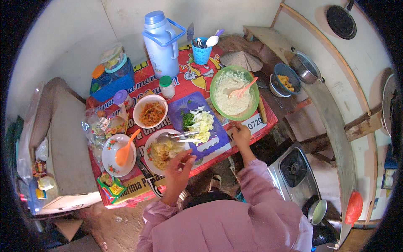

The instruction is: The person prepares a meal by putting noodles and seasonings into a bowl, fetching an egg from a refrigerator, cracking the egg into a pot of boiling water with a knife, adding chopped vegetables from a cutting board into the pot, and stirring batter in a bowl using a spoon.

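Observation:
My left hand [179,170] is raised, fingers apart, over the right edge of a white floral bowl [150,160] that holds pale shredded food and a metal utensil. At the table's front edge my right hand [241,136] is bent just below a green basin [213,94] of whitish batter with a pink spoon [241,92]; whether it grips anything is unclear. Between them lies a purple cutting board [217,146] with chopped cabbage [203,126] and chopped green herbs [188,121]. An orange ladle [122,156] rests in another floral bowl [108,157].
Behind stand a bowl of shredded orange food [152,115], a green-lidded jar [167,88], a blue thermos [162,53] and a blue cup of cutlery [201,55]. Plastic packets [110,124] lie left. A gas stove [296,176] stands at right, below a bench holding a pot [305,67].

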### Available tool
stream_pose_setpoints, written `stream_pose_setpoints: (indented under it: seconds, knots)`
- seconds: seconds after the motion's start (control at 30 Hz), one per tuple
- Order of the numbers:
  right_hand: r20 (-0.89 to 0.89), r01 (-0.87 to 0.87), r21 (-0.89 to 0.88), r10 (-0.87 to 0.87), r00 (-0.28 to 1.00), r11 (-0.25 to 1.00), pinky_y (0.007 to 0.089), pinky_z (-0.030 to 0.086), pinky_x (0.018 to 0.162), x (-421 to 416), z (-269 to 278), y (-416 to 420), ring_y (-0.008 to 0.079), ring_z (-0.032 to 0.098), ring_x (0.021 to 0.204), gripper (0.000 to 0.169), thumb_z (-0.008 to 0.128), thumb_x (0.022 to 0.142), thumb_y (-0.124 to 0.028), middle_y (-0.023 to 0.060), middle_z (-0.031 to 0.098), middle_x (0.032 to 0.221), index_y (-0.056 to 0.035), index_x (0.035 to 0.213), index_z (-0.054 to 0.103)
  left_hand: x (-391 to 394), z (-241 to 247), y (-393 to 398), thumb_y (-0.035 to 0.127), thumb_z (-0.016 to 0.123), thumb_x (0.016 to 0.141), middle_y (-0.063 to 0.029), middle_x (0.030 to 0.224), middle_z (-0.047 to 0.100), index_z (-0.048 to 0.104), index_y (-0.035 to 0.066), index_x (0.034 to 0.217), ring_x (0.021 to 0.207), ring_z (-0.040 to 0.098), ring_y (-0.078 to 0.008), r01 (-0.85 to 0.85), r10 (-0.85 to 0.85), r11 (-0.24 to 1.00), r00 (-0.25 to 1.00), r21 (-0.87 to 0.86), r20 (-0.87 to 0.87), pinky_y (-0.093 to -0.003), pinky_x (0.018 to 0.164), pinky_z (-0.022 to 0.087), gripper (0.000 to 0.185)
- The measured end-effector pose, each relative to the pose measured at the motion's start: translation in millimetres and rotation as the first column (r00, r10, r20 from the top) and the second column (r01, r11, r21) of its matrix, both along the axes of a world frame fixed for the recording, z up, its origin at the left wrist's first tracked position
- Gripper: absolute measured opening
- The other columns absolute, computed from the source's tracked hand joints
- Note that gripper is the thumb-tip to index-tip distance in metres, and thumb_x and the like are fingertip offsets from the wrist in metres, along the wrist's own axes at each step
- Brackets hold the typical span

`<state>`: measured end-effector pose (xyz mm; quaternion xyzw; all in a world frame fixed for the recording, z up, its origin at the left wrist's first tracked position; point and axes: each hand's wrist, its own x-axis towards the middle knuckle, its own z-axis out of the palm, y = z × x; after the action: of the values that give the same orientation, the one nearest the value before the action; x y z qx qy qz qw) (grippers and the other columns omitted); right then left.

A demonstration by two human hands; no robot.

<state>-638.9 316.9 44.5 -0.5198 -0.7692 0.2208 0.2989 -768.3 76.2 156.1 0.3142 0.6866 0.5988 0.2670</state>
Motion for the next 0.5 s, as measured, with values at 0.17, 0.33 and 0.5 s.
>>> stream_pose_setpoints:
  seconds: [0.17,0.33,0.5]
  knots:
    - [-0.716,-0.596,-0.681,-0.217,0.663,0.426,0.0237,0.045,0.056,31,41,-49,0.011,0.055,0.062,0.017,0.05,0.087,-0.013,0.002,0.057,0.072,0.0002,0.092,0.058,14,-9,33,0.018,0.059,0.081,-0.0071,0.084,0.063,0.06,0.002,0.102,0.075,0.057,-0.0121,0.048,-0.054,0.997,0.993,-0.063,-0.103,-0.0253,0.065,0.045,0.026]
    - [-0.732,-0.713,-0.653,0.029,0.681,0.256,0.0222,0.043,0.062,17,87,-87,0.0109,0.054,0.069,0.017,0.052,0.087,-0.013,0.0017,0.056,0.077,-0.0002,0.097,0.057,4,-12,43,0.02,0.058,0.082,-0.0076,0.084,0.063,0.062,0.0,0.093,0.081,0.057,-0.0126,0.143,-0.133,0.988,0.981,-0.064,0.14,-0.0284,0.067,0.047,0.023]
    - [-0.32,-0.769,-0.029,0.723,0.612,0.638,0.034,0.045,0.067,-19,125,-96,0.0255,0.056,0.078,0.019,0.059,0.076,-0.007,0.0102,0.056,0.081,-0.0021,0.094,0.056,-13,-4,18,0.017,0.062,0.077,-0.0076,0.082,0.064,0.064,0.005,0.087,0.07,0.059,-0.0162,0.12,-0.15,0.987,0.924,-0.105,-0.353,-0.0295,0.062,0.047,0.016]
